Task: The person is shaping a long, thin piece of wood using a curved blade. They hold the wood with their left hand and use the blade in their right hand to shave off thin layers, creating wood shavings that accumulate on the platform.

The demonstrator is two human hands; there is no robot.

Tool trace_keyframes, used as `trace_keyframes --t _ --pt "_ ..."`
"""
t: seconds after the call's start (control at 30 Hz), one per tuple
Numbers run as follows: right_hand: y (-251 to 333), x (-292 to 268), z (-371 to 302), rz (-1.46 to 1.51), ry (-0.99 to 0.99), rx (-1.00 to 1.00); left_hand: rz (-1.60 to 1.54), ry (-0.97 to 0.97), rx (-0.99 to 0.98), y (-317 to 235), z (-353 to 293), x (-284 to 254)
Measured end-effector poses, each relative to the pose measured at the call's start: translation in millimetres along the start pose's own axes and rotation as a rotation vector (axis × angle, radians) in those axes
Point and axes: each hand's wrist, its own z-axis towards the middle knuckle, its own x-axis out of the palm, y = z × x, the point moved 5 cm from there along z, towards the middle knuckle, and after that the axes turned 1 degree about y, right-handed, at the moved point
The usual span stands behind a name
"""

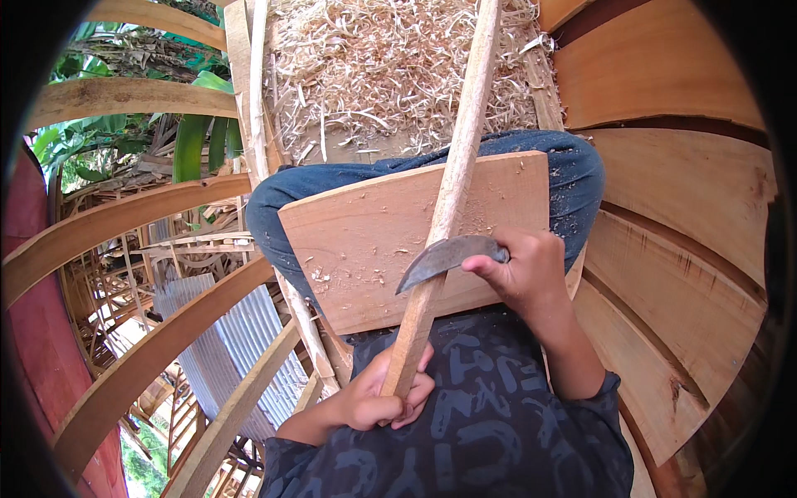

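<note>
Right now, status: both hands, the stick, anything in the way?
Left hand grips wooden stick at its near end. Right hand holds curved knife, blade across the stick. Board on lap beneath. Nothing blocking.

A heap of pale wood shavings [390,75] covers the ground ahead. Curved wooden planks [672,249] stack up along the right, and bent wooden ribs [133,224] arc across the left. A grey corrugated metal sheet [241,340] lies below them, with green banana leaves [195,137] showing beyond.
</note>
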Motion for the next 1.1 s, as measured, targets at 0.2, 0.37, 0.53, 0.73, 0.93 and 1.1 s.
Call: trace_keyframes --t 0.2,0.37,0.53,0.73,0.93,1.1 --pt "-4 2 5 0.05 -0.014 -0.009 -0.119 0.084 0.0 1 -1 3" --pt "20 -2 -16 0.246 0.096 -0.092 -0.187 0.154 0.008 2 -1 7" --pt "24 -1 -20 0.142 0.051 -0.123 -0.177 0.13 -0.003 3 -1 9" --pt "19 3 -15 0.173 0.066 -0.135 -0.187 0.129 0.009 0 -2 5" --pt "22 -1 -15 0.169 0.079 -0.22 -0.171 0.121 -0.035 2 0 10" --pt "25 9 -18 0.202 0.075 -0.164 -0.21 0.104 -0.029 2 -3 3"
